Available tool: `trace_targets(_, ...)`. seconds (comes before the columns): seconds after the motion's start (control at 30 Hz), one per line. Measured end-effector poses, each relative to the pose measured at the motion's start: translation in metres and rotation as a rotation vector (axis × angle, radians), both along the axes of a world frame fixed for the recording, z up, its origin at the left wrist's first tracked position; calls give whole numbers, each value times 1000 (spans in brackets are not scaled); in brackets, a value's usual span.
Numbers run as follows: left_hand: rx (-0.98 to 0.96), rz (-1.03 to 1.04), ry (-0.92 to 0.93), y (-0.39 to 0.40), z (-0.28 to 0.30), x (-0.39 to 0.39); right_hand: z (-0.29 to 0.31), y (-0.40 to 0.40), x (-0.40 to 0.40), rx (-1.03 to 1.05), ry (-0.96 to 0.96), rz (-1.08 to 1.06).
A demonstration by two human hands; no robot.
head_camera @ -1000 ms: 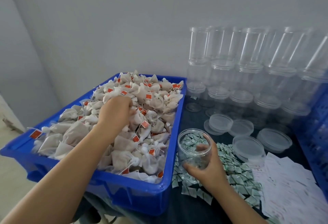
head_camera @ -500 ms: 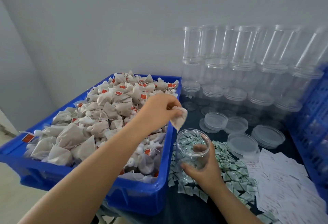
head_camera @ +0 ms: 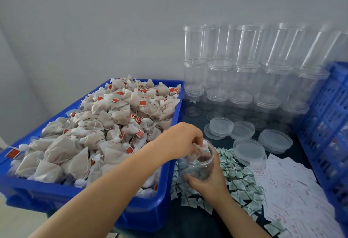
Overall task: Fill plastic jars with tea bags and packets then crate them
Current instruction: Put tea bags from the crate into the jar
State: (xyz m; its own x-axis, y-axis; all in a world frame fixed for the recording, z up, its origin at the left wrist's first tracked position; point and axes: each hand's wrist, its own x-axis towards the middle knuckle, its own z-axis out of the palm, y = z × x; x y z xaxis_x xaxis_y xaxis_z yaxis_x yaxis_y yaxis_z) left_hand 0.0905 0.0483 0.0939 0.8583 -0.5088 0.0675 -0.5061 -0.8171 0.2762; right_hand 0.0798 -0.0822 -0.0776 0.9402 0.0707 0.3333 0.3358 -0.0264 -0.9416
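1. The left hand pinches a tea bag at the mouth of an open clear jar; the bag is partly inside the rim.
2. The right hand grips the jar from its near side, its fingers curled round the wall.
3. The jar stands on a dark surface, among a pile of small green-and-white packets.
4. A blue bin, left of the jar, is heaped with tea bags carrying red tags.
5. Empty clear jars are stacked against the wall, with loose lids in front.
6. White paper slips lie right of the packets, beside a blue crate.
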Motion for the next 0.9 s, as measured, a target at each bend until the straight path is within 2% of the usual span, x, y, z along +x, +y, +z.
trace_targets(0.17,87,-80,19,-5,-6,-1,-2,0,2,6,27,16)
trace_targets(0.37,186,-162,129,-19,-11,9,1,0,1,-1,19,0)
trace_targets(0.6,389,-207,256,-35,-23,28,1,-1,1,-15,2,-6)
trace_targets(0.77,409,-233,462,-38,-26,30,2,-1,1,-21,-11,-7)
trace_targets(0.9,431,-241,488,-39,-26,31,2,-1,1,8,-4,15)
